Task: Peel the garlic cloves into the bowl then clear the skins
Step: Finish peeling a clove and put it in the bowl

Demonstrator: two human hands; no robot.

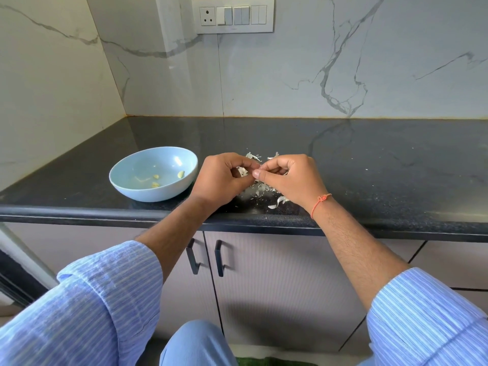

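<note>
A light blue bowl [124, 178] sits on the black counter left of my hands, with three peeled garlic cloves [156, 177] inside. My left hand [220, 180] and my right hand [289, 178] meet just above the counter, both with curled fingers pinching a small garlic clove [242, 171] with papery white skin between them. Most of the clove is hidden by the fingers. Loose white skins [274, 203] lie scattered on the counter under and around my hands, with more skins [253, 156] behind them.
The black granite counter [383, 165] runs right and back to a marble wall. Its front edge lies just under my wrists. Below are cabinet doors with two black handles [219, 257]. A switch panel [232, 14] is high on the wall.
</note>
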